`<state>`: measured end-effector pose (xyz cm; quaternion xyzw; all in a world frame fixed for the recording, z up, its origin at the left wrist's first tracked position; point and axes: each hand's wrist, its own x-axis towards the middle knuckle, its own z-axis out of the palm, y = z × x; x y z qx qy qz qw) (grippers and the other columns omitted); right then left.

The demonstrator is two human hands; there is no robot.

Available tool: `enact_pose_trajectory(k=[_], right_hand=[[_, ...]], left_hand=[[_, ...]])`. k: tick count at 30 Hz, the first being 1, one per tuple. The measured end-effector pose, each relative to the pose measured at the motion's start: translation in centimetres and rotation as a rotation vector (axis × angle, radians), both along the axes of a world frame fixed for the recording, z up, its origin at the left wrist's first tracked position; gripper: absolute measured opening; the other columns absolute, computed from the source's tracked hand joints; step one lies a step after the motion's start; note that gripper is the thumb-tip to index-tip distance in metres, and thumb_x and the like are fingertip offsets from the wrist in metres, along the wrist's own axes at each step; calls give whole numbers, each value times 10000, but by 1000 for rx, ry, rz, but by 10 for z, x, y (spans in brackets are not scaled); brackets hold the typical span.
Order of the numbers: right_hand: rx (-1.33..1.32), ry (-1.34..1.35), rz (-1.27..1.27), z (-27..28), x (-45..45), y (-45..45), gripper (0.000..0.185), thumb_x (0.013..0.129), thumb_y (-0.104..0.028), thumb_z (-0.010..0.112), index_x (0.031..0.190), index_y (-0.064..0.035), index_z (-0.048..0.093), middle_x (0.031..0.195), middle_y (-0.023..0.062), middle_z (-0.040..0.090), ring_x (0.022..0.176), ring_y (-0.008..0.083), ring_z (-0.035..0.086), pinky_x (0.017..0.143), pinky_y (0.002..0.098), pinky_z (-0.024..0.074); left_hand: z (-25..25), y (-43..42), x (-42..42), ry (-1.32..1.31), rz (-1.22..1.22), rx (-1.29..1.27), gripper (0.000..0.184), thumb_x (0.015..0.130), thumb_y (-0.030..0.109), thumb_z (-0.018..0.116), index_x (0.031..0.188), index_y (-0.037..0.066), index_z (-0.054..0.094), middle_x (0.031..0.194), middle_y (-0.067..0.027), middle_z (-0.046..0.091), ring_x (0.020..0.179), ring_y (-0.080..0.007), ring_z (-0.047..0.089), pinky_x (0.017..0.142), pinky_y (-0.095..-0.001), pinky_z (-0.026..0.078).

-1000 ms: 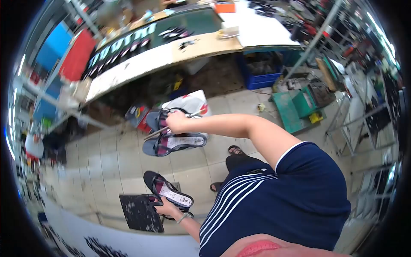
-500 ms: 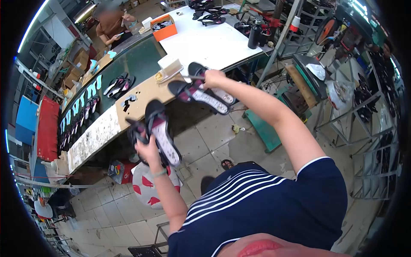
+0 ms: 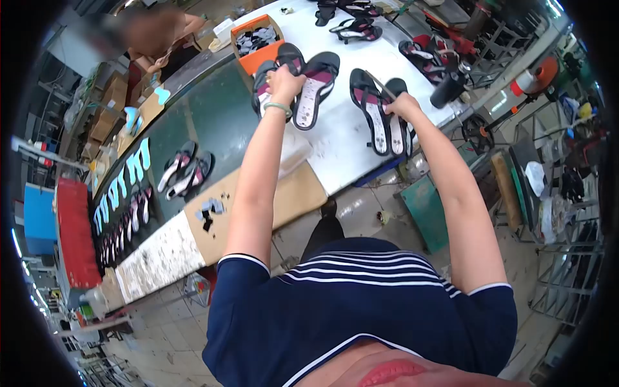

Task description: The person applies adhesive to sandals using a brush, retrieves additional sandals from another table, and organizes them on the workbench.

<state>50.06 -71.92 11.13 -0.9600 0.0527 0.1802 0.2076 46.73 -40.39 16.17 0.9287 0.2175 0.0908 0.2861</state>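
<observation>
My left hand (image 3: 284, 85) is closed on a pair of black sandals with maroon and white patterned insoles, above the corner where the green belt (image 3: 216, 97) meets the white tabletop (image 3: 335, 155). One sandal (image 3: 316, 84) of this pair faces up on the right of the hand; the other is partly covered by the fingers. To the right, my right hand (image 3: 402, 106) grips another pair by the straps, low over the white tabletop. Its left sandal (image 3: 372, 109) shows fully. A thin grey stick-like object (image 3: 382, 85) juts from the right hand; its kind is unclear.
An orange box (image 3: 258, 61) of small dark pieces stands beyond my left hand. More sandals (image 3: 358, 30) and a black bottle (image 3: 450, 87) are on the white table. A sandal pair (image 3: 187, 171) lies on the belt. Across it is another person (image 3: 158, 39).
Both hands have moved forward with their sandals, from over the floor and the near table edge to over the white tabletop. My body has come closer to the table.
</observation>
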Motion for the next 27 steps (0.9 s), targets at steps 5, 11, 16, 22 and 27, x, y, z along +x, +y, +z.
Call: enact_pose_trajectory(k=[5,11,16,22,27], right_hand=[[-6,14,-147,-12,63,29,352,603,-263,785,782,27,696,738,126,675,652,238,639,626,331,497],[47,210,-77,-37,114,68,457,665,-396,772,697,41,640,608,101,580,443,202,533,416,311,435],[-17,340,169,30,141,92,353,733,-309,734,684,22,624,598,93,577,382,175,460,383,312,393],[489,533,263,20,168,153,344,762,-297,707,819,31,619,530,100,561,352,126,458,324,292,332],[104,-84,476,-35,170,251,391,672,-280,762,824,59,640,736,206,654,705,318,661,663,386,521]], left_hand=[[-56,21,107,127,-27,-82,558,686,319,756,1176,119,580,1271,-247,433,1223,-400,401,985,-512,350],[-136,28,126,326,-198,28,741,670,513,756,1224,61,563,1336,-315,335,1278,-462,318,1019,-534,315],[-140,102,113,254,-374,-295,689,728,458,720,1235,31,533,1262,-311,406,1143,-452,447,1005,-477,347],[-145,140,74,177,-25,-363,582,777,189,701,1239,-31,424,1091,-230,551,960,-320,566,780,-437,464],[-169,130,68,106,216,-1076,455,877,28,555,1288,-68,384,1055,-151,592,900,-231,620,751,-342,539]])
